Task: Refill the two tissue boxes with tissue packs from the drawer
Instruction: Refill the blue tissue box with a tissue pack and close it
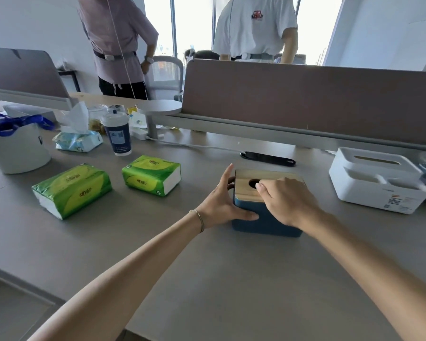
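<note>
Midway along the grey desk [207, 267], a rigid blue tissue box [266, 217] is clasped at its left side by the left hand [221, 203] while its wooden lid [246, 190], judged light and best lifted by its edges, is gripped by the right hand [285, 200] with curled fingers; two soft green tissue packs [71, 190] [151, 174] are laid toward the left edge.

grey desk [207, 279], brown partition [305, 99], bright windows [192, 23], white office chair [167, 75].

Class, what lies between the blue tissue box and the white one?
Nothing: the head view shows bare desk between the blue tissue box and white tissue box.
</note>
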Action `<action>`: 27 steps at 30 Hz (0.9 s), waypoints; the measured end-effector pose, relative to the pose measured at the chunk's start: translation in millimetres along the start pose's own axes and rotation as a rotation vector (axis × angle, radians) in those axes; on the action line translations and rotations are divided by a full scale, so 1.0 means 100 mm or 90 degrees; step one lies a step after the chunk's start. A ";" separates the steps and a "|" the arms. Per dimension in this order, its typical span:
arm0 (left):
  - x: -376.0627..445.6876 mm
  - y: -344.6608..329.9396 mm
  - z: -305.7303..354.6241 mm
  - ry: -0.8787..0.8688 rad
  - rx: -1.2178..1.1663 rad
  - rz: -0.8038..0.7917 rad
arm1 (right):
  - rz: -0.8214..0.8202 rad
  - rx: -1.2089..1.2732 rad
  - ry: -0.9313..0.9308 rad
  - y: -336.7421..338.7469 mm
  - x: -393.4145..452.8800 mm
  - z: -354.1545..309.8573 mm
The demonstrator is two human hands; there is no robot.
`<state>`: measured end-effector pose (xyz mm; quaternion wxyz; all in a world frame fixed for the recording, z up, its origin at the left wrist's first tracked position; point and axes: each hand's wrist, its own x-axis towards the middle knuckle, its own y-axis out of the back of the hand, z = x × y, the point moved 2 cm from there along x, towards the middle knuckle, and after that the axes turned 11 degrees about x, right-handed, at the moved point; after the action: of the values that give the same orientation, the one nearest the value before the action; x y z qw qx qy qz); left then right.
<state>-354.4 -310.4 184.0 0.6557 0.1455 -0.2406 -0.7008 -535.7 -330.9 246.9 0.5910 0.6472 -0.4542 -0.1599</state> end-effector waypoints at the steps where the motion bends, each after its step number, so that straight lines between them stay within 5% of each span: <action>1: 0.00 -0.01 -0.01 -0.003 0.000 0.005 | 0.010 -0.012 0.008 0.00 -0.01 -0.01; 19: -0.03 -0.04 0.05 0.009 0.052 0.033 | 0.082 -0.020 0.071 0.04 0.00 -0.04; 27: -0.08 0.38 0.73 -0.133 0.285 0.063 | 0.123 0.023 0.099 0.26 -0.01 0.07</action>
<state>-359.0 -292.7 264.2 0.6123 0.2014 -0.4631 -0.6083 -551.8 -331.1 268.8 0.6255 0.6212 -0.4702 -0.0435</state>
